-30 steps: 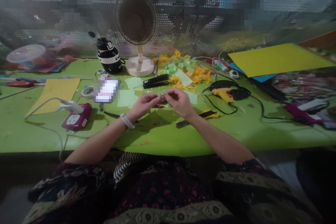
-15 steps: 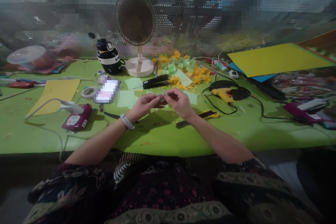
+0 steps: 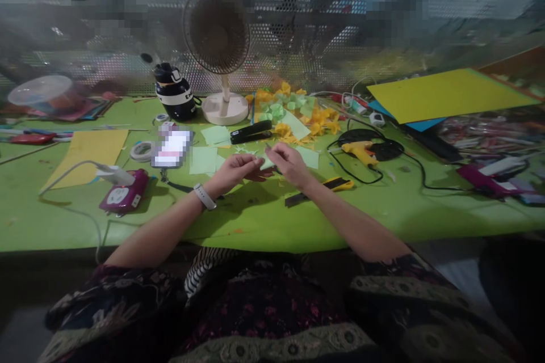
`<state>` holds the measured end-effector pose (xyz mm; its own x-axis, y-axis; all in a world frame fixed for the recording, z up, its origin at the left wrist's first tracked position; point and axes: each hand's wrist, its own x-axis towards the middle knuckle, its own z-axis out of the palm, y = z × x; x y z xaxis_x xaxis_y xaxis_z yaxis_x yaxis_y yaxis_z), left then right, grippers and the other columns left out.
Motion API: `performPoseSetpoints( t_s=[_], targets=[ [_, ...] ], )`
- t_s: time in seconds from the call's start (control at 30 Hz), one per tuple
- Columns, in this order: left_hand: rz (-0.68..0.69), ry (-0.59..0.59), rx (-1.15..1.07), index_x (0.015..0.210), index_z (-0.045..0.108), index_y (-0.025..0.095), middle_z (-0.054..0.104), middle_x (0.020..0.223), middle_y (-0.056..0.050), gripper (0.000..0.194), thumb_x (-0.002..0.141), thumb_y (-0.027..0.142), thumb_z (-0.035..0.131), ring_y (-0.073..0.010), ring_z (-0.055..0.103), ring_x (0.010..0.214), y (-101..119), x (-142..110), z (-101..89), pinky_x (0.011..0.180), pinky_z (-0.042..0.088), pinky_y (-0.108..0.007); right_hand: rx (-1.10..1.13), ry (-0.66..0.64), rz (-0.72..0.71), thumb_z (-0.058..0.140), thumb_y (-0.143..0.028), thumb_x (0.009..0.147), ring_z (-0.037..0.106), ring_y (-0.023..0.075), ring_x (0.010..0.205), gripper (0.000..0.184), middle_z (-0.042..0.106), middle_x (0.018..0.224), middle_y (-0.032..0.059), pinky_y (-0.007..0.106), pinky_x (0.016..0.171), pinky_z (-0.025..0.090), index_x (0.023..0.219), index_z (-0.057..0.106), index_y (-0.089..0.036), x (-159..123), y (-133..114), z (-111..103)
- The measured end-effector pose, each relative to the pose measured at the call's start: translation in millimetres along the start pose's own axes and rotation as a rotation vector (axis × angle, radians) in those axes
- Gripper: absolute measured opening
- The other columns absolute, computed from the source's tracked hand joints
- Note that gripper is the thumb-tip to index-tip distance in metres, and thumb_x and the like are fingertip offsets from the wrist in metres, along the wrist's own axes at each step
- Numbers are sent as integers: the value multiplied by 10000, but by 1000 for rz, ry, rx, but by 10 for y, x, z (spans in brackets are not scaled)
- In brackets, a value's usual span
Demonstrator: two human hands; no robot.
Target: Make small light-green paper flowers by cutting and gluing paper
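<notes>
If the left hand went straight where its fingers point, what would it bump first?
Most likely the right hand, just across from the left hand. Pale green paper shows between them, but its depth is unclear, so that might come first.

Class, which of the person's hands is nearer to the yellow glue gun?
Right. The right hand is to the left of the glue gun; the left hand is farther left, beyond the right hand.
</notes>
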<state>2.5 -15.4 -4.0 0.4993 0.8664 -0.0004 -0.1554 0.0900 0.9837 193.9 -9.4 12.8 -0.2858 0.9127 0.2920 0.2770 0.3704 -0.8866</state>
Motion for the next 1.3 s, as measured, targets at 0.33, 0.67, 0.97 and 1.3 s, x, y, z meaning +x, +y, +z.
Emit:
performPoseSetpoints(
  t_s=[0.33,0.67,0.97,1.3],
  targets=[
    [-178,-93,-27,799,694,120,791,858,-128,349,720,422,850,-220,774,798,47,5,-46,659,621,-290,-189,-61,-275,485,-360,949,429,152,683,276,432,711,-12,311,678,370,720,400,-232,20,45,28],
    [-142,-129,88,875,717,106,794,905,-132,385,765,463,812,-166,762,779,54,15,-72,716,612,-273,-276,-47,-159,520,-551,929,393,124,596,440,435,622,-29,283,589,310,663,426,-214,-5,-9,9],
    [-157,-128,88,795,685,113,789,826,-108,417,713,487,849,-145,745,704,117,20,-123,706,612,-257,-69,-310,-18,457,-483,983,412,102,550,397,469,597,-39,258,558,336,700,458,-204,27,0,-34],
    [-61,102,199,789,680,147,746,673,-85,444,806,590,715,-158,695,548,92,43,-90,496,531,-219,-23,-425,149,467,-280,1004,550,108,603,247,612,733,4,251,594,450,787,533,-181,69,-5,-70]
  ],
)
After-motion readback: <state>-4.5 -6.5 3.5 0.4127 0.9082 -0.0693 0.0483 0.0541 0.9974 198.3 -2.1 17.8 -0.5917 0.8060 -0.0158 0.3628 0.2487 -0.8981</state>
